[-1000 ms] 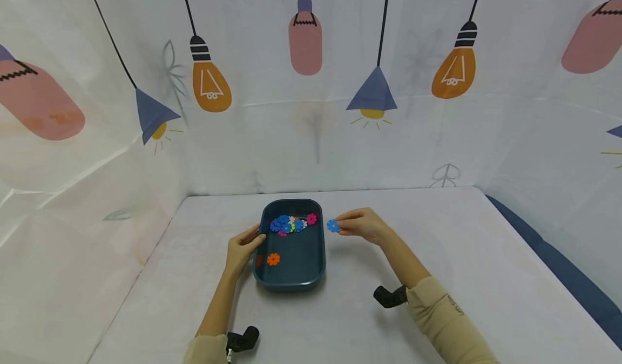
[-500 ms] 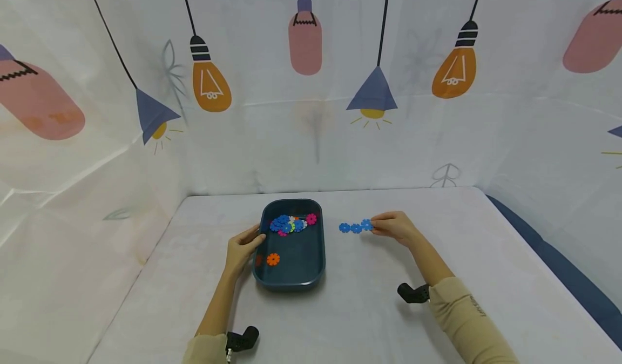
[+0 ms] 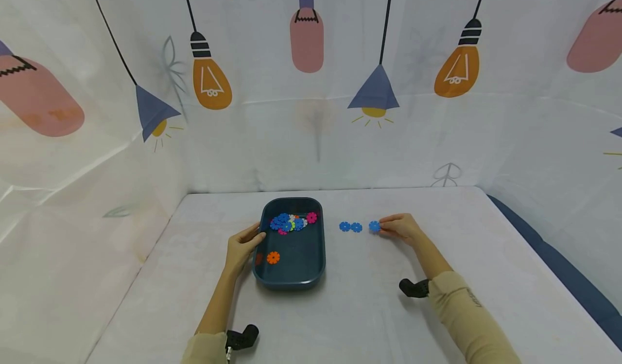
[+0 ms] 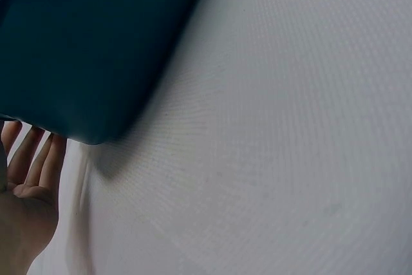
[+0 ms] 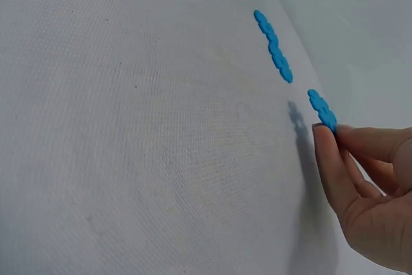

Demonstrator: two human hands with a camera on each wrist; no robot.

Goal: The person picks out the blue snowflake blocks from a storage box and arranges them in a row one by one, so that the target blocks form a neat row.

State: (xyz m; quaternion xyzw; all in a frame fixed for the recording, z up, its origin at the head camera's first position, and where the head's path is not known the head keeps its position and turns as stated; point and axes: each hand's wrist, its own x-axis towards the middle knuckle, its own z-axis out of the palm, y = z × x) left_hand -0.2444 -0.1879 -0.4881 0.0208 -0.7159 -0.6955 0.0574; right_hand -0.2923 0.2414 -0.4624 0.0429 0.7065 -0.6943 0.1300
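My left hand (image 3: 241, 249) grips the left side of a dark teal plastic tray (image 3: 296, 277), its thumb on the rim. In the left wrist view its fingers (image 4: 46, 162) reach against the tray's outside (image 4: 84, 49). Between thumb and fingertips, my right hand (image 3: 401, 227) pinches a blue flower-shaped disc (image 3: 374, 226). The right wrist view shows this disc (image 5: 322, 110) held above its shadow on the cloth. To its left, two more blue flower discs (image 3: 351, 227) lie side by side on the table, a gap away from the held one.
Inside the tray, a pile of flower discs (image 3: 286, 223), mostly blue, lies at the far end. A pink disc (image 3: 311, 217) sits at its right, and an orange disc (image 3: 273, 257) lies nearer. A white cloth (image 3: 369, 310) covers the table; a printed curtain (image 3: 272, 148) hangs behind.
My right hand has carried the blue disc rightward from beside the tray, past the two discs on the table, which its fingers hid at first. The left hand and tray have stayed put.
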